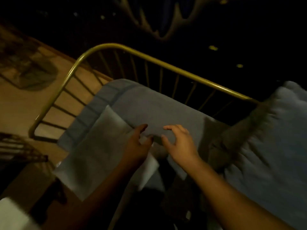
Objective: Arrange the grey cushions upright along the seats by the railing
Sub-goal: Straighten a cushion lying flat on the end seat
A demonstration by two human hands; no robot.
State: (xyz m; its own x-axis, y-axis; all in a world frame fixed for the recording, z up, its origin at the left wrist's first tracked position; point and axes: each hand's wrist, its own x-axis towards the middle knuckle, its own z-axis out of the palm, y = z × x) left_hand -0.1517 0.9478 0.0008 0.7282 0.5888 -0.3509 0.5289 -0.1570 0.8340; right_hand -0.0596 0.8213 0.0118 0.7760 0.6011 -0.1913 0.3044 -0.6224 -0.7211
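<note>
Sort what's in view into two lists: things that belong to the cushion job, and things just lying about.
Belongs to the job:
- grey cushion against the railing
- paler cushion at the left hand
- cushion at the right
- right hand, open

Just lying about:
- wooden floor
- wire furniture at the left edge

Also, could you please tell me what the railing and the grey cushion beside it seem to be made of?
Railing: apparently metal tube with a dull brass-coloured finish, given its smooth bend and thin bars. Grey cushion: seemingly woven fabric over soft filling, matte, with a stitched border; the blur leaves the weave unclear.
</note>
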